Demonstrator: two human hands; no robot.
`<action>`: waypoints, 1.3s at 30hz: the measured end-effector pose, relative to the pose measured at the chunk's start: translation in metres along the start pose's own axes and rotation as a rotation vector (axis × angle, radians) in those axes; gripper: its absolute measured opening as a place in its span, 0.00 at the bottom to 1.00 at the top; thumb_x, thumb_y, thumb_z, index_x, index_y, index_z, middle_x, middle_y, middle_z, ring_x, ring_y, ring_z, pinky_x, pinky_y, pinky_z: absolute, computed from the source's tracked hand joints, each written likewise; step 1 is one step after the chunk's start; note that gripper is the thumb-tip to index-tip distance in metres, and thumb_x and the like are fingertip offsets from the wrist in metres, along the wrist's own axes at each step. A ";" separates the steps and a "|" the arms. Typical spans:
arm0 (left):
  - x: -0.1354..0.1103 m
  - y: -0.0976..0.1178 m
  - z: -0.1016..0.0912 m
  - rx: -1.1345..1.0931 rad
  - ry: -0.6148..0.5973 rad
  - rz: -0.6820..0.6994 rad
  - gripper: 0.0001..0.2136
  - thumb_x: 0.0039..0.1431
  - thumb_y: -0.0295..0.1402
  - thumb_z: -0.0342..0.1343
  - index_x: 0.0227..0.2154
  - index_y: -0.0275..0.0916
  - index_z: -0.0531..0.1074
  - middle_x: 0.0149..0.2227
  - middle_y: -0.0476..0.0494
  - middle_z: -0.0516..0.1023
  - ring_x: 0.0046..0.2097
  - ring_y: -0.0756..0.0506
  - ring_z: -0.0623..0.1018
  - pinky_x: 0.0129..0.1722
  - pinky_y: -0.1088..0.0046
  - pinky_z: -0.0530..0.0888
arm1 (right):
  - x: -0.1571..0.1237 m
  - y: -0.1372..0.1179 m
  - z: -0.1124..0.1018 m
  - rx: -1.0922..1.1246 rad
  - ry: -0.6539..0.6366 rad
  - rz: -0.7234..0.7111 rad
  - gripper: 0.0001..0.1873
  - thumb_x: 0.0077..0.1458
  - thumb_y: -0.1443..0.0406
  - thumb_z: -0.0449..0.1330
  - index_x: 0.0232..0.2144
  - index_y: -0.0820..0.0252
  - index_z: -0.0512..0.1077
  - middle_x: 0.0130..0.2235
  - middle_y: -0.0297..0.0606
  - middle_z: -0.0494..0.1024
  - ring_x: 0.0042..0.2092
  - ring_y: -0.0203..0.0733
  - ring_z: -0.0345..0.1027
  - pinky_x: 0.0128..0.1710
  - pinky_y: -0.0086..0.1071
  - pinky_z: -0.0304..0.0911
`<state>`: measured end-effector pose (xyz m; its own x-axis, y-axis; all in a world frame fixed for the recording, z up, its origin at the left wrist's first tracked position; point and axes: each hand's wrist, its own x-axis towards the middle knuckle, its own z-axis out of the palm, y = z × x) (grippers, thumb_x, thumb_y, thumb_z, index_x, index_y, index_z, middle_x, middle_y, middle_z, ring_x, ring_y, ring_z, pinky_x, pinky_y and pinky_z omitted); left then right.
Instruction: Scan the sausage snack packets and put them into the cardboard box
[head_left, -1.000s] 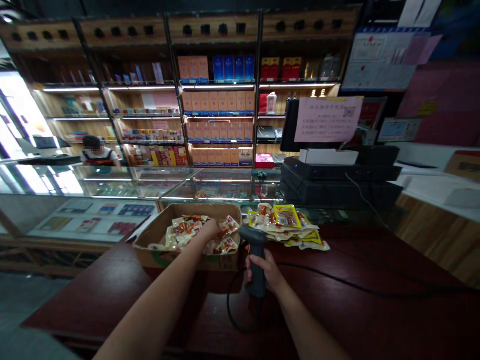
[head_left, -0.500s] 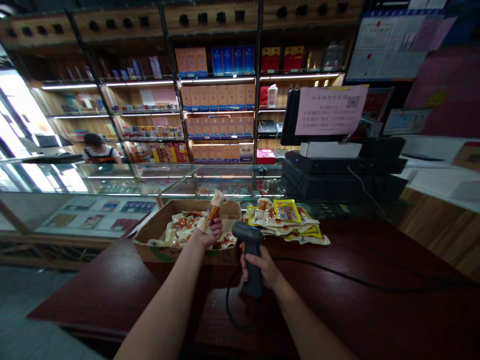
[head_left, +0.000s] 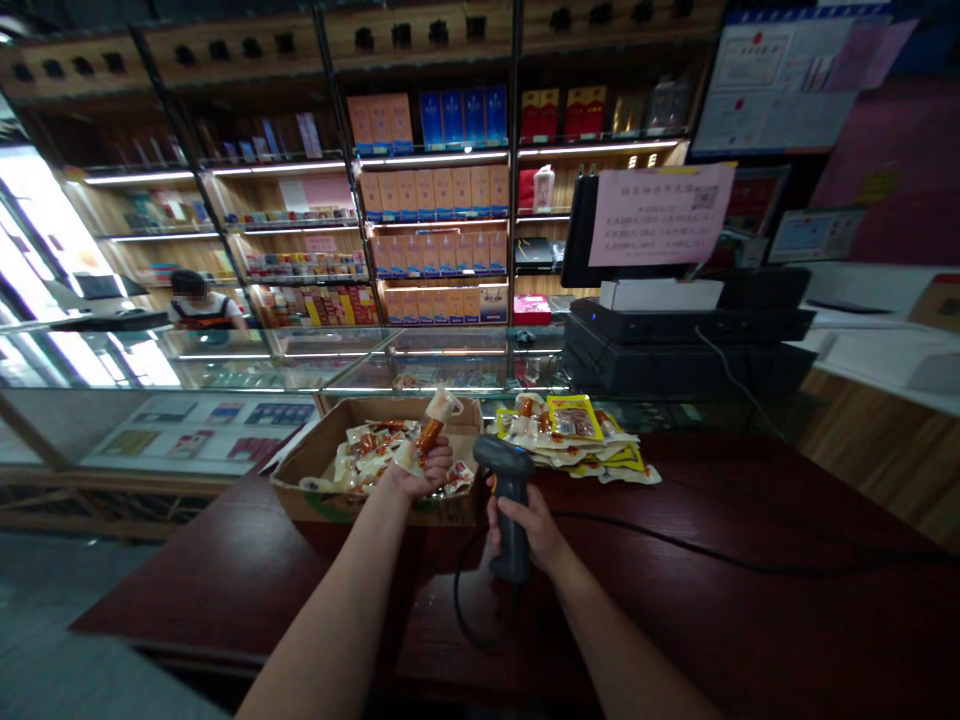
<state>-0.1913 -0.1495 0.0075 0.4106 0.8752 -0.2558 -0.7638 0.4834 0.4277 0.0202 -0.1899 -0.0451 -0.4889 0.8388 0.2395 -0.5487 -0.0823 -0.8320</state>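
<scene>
My left hand [head_left: 427, 470] is closed around a packaged sausage [head_left: 433, 428], a reddish-brown stick in a clear and cream wrapper, held tilted above the cardboard box [head_left: 442, 514]. Inside that box lie several similar wrapped snacks [head_left: 367, 450]. In my right hand [head_left: 529, 522] is a dark grey barcode scanner [head_left: 510, 490], gripped by its handle with its head pointing left toward the box. The scanner's cable loops down onto the table. Right of the box, a pile of yellow and cream snack packets [head_left: 574, 435] lies just beyond the scanner.
A dark red table [head_left: 675, 620] carries everything, with a black cable [head_left: 675, 548] running right. Behind stand a glass display counter [head_left: 352, 350] and a black register with a monitor [head_left: 690, 345]. A person [head_left: 202, 305] is at the far left, before shelves of boxed goods.
The scanner and my right hand have shifted slightly right. My left hand has turned a little, showing more of the palm side, with the sausage still in it.
</scene>
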 end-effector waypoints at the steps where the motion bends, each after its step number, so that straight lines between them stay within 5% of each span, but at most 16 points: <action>1: -0.001 0.001 -0.001 0.018 -0.003 -0.023 0.07 0.55 0.23 0.46 0.23 0.38 0.57 0.17 0.55 0.52 0.15 0.56 0.57 0.12 0.84 0.53 | 0.001 -0.001 -0.001 0.004 0.038 -0.021 0.19 0.46 0.60 0.64 0.40 0.62 0.66 0.22 0.31 0.73 0.17 0.33 0.66 0.16 0.26 0.64; 7: -0.003 0.003 -0.005 0.129 0.016 -0.103 0.07 0.55 0.24 0.47 0.23 0.38 0.58 0.17 0.55 0.52 0.15 0.56 0.55 0.11 0.85 0.53 | 0.005 -0.007 -0.005 -0.031 0.145 -0.070 0.16 0.46 0.61 0.63 0.37 0.62 0.67 0.21 0.30 0.73 0.16 0.33 0.65 0.15 0.25 0.63; 19: -0.001 0.004 -0.008 0.154 0.036 -0.122 0.08 0.58 0.28 0.47 0.23 0.38 0.59 0.17 0.53 0.53 0.15 0.56 0.54 0.11 0.84 0.52 | 0.005 -0.007 -0.007 -0.066 0.141 -0.064 0.13 0.46 0.60 0.62 0.31 0.63 0.68 0.19 0.30 0.72 0.15 0.33 0.64 0.15 0.26 0.62; 31: 0.003 0.007 -0.001 0.173 0.020 -0.149 0.05 0.56 0.25 0.47 0.25 0.36 0.61 0.18 0.53 0.55 0.16 0.57 0.57 0.11 0.87 0.53 | 0.008 -0.009 -0.005 0.016 0.214 -0.065 0.17 0.44 0.60 0.65 0.35 0.62 0.67 0.19 0.30 0.72 0.15 0.34 0.64 0.14 0.26 0.63; 35: 0.019 0.002 0.016 0.392 0.077 -0.043 0.05 0.52 0.22 0.48 0.24 0.36 0.62 0.17 0.54 0.55 0.15 0.57 0.57 0.11 0.86 0.51 | 0.008 -0.024 -0.006 0.062 0.347 -0.035 0.17 0.42 0.59 0.66 0.33 0.61 0.67 0.18 0.28 0.71 0.15 0.34 0.64 0.13 0.27 0.63; 39: 0.055 -0.019 0.048 0.856 0.238 0.216 0.03 0.51 0.26 0.52 0.24 0.35 0.66 0.18 0.51 0.65 0.18 0.54 0.65 0.17 0.81 0.61 | -0.004 -0.053 -0.021 0.027 0.409 -0.046 0.17 0.40 0.58 0.67 0.30 0.61 0.67 0.18 0.29 0.72 0.15 0.34 0.64 0.14 0.27 0.64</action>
<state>-0.1309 -0.1098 0.0271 0.1157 0.9671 -0.2267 -0.1431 0.2421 0.9596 0.0656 -0.1770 -0.0122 -0.1564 0.9863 0.0529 -0.5840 -0.0492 -0.8102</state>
